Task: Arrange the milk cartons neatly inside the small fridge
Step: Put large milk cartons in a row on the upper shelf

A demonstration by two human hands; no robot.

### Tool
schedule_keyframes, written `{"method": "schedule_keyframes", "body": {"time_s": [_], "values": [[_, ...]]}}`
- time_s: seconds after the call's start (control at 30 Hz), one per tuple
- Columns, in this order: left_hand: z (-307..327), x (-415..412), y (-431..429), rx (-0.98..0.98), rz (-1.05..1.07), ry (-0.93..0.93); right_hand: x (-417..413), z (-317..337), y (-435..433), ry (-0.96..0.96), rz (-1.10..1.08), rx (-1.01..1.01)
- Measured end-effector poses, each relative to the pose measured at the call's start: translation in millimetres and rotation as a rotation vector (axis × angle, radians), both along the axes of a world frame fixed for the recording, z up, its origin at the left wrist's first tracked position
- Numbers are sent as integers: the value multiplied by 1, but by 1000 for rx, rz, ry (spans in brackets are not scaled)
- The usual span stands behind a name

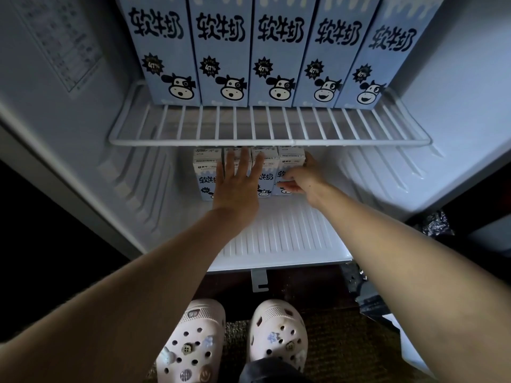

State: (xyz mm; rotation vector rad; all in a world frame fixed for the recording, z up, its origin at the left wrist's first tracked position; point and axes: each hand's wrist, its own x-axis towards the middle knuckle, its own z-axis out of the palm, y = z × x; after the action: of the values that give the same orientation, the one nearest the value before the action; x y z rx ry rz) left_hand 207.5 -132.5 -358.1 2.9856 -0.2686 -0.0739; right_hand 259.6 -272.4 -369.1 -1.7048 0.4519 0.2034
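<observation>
On the fridge floor point(276, 233), left hand point(237, 186) presses straight fingers point(243, 161) against middle cartons point(269, 168); right hand point(304, 181) grips the end carton point(290, 161).

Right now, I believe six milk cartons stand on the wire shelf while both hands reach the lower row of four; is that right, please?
Not quite: the head view shows five milk cartons on the wire shelf, not six. The rest holds: the left hand and the right hand, gripping the rightmost carton, reach the lower row of four.
</observation>
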Motion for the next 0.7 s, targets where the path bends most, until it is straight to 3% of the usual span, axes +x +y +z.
{"method": "schedule_keyframes", "body": {"time_s": [0.7], "values": [[-3, -3, -2, -89, 33, 12, 0, 4, 2, 46, 16, -28]]}}
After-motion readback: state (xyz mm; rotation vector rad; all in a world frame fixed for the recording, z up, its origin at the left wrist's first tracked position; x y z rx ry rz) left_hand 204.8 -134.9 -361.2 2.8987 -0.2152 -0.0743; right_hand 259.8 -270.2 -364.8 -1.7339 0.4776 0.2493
